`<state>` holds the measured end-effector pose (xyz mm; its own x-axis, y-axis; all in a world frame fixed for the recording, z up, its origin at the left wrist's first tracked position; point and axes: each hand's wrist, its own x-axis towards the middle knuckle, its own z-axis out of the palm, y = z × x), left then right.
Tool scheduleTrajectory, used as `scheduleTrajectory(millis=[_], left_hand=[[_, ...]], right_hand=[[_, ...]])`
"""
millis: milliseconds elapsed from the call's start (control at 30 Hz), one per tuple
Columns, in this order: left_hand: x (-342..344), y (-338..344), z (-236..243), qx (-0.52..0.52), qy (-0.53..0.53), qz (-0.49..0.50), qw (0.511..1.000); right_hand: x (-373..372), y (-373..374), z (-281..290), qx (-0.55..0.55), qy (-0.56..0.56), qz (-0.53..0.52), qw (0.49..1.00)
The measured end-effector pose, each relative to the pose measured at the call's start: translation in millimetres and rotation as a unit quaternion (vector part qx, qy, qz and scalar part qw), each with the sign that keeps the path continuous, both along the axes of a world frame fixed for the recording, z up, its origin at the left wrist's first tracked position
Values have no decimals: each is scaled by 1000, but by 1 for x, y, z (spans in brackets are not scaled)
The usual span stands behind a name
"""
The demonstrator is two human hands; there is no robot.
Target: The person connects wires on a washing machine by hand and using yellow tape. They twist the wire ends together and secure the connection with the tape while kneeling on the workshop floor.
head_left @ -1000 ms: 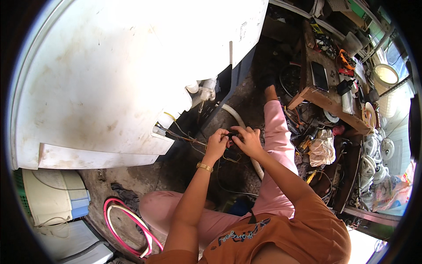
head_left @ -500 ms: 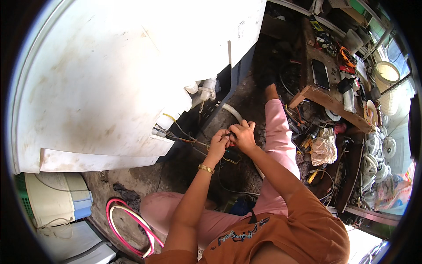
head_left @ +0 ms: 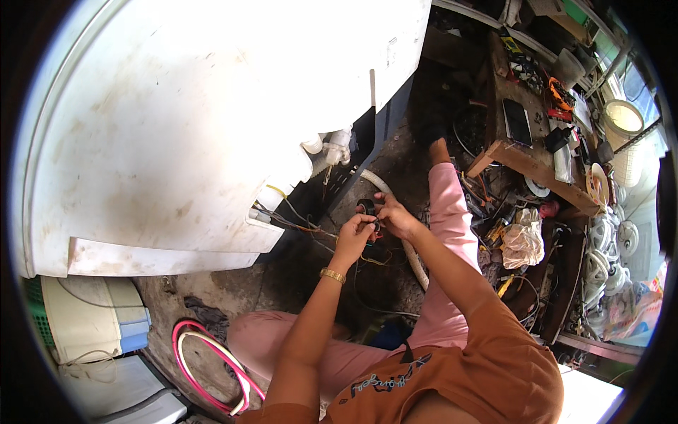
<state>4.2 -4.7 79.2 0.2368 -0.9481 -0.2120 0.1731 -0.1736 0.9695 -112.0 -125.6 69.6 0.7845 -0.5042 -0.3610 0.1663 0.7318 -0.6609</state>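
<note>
My left hand [head_left: 355,235] is closed in a pinch on thin wires [head_left: 308,227] that come out of the large white appliance [head_left: 162,141]. My right hand [head_left: 397,219] grips a black roll [head_left: 365,207], apparently tape, just beside the left fingertips. A small red piece [head_left: 376,235] shows under the fingers, partly hidden, and a yellow wire loop [head_left: 381,259] hangs below. A white pipe fitting [head_left: 337,148] sits at the appliance's lower opening.
A wooden bench [head_left: 530,169] with phone [head_left: 516,121], tools and parts stands at right. A pale hose [head_left: 413,265] crosses the floor by my stretched leg. Pink and white hoses [head_left: 183,360], plastic containers [head_left: 85,318], crumpled cloth [head_left: 522,237] and plastic pulleys [head_left: 604,254] lie around.
My hands have shifted slightly. My right fingers have re-gripped, and the black roll now shows plainly above my left fingertips, where it was mostly hidden before.
</note>
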Motion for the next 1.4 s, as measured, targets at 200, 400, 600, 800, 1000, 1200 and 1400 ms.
scheduleTrajectory(millis=[200, 400, 600, 800, 1000, 1200, 1400], left_hand=[[-9, -6, -1, 7, -302, 30, 953], [-4, -11, 26, -4, -168, 143, 975], [14, -1, 6, 20, -91, 13, 996], [-6, -10, 7, -35, -158, 0, 987], [0, -6, 3, 9, -332, 16, 943], [12, -8, 13, -32, -166, 43, 985], [-2, -17, 10, 46, -29, -70, 996]], right_hand=[[1, -11, 55, -197, 90, 10, 976], [-33, 33, 75, -283, 65, 41, 956], [-33, 17, 24, -609, 284, 69, 737], [0, -30, -6, -427, 185, -30, 885], [-4, 10, 47, -321, 65, -29, 944], [-53, 49, 64, -549, 197, 77, 808], [-52, -12, -14, -585, 251, -32, 770]])
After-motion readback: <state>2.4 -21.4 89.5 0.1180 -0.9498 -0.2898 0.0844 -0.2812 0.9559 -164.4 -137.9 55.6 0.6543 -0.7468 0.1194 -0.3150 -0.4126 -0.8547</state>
